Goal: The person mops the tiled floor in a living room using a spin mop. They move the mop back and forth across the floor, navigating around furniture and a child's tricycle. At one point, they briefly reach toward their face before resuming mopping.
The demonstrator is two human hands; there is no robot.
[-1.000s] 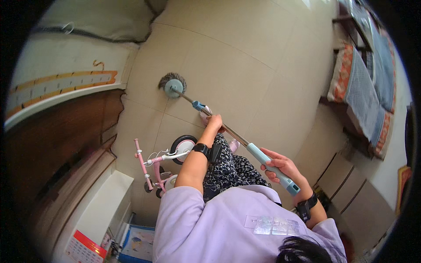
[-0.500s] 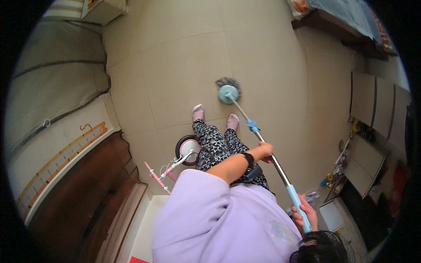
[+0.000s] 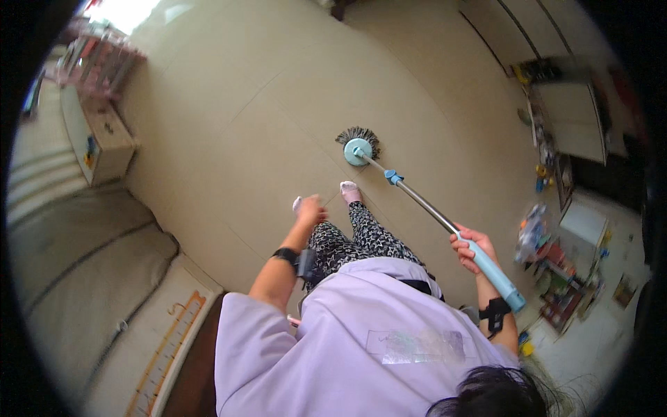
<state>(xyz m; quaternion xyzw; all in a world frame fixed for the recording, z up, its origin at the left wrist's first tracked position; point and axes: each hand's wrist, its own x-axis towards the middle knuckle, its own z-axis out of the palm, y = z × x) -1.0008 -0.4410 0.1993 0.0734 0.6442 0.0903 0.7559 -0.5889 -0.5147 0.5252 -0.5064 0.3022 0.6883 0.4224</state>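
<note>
The right hand is gripping the mop by the top of its light blue handle grip, fingers wrapped tight around it. The left hand is hanging free in front of the person, off the mop and holding nothing; whether its fingers are spread or curled is too blurred to tell. The two hands are well apart, one on each side of the patterned trousers.

The mop is slanting down from the right hand to the floor, its round head lying flat on the tiles just beyond the person's socked feet. A blue clip is sitting on the metal shaft near the head.

Left of the mop, a grey sofa is running along the wall, with a low white cabinet past its far end. Right of the mop, small clutter is lying on the floor.
</note>
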